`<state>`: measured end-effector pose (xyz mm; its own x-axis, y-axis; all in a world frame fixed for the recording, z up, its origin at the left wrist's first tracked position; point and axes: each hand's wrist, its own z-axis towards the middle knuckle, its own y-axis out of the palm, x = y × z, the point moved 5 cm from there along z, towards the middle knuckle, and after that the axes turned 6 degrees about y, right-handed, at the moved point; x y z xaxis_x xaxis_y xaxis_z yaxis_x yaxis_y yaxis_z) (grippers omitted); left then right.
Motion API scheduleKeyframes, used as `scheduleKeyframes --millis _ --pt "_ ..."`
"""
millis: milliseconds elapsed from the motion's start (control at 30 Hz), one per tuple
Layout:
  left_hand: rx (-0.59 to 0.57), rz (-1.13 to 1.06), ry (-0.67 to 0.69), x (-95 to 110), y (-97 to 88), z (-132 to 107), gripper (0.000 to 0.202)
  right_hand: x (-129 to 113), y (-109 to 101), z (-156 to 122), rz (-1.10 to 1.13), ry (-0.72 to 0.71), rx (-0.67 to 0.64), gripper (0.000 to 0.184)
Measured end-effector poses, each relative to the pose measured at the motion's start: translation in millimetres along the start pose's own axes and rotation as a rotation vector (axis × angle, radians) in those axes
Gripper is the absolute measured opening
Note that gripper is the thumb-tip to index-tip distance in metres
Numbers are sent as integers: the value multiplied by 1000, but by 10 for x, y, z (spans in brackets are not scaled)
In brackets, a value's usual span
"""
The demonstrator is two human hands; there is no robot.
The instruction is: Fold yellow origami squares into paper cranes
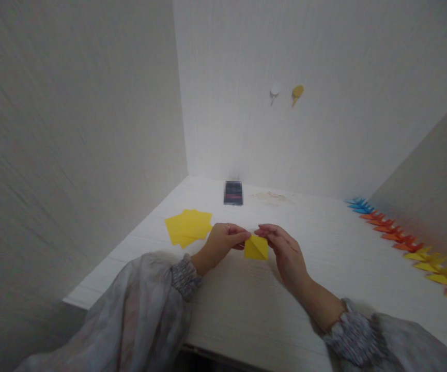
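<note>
A small square of folded yellow origami paper is held up between my hands, with a diagonal crease across its front. My left hand pinches its upper left corner between thumb and fingers; a ring shows on one finger. At the top and right edge, my right hand has its bent fingers closed on the paper, the thumb partly hidden. Left of my hands, several flat yellow paper sheets lie loosely overlapped on the white table.
Along the right side runs a row of folded paper cranes, blue, orange-red and yellow. A dark, blurred-out box stands near the back wall. Two hooks, white and yellow, are on that wall.
</note>
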<state>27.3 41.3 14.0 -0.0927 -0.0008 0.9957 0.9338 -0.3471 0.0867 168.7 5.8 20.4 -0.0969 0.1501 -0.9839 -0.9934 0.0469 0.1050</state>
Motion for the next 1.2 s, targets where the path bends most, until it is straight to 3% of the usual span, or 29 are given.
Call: scheduleKeyframes --millis 133,267,533,833,1033,1200 --pt "18 171 126 53 -14 -15 20 104 47 58 -141 99 -17 21" --pt "17 235 169 78 -8 -28 20 180 68 81 -258 125 -47 23" --pt "-68 117 185 8 18 13 28 129 38 64 -344 101 -1 25" --pt "-109 93 187 17 46 -3 43 194 56 65 -285 105 -57 23" --pt "-109 174 203 44 50 -24 45 138 57 48 -309 69 -69 16" --pt "-116 90 185 46 59 -15 43 117 41 41 -300 36 -75 17"
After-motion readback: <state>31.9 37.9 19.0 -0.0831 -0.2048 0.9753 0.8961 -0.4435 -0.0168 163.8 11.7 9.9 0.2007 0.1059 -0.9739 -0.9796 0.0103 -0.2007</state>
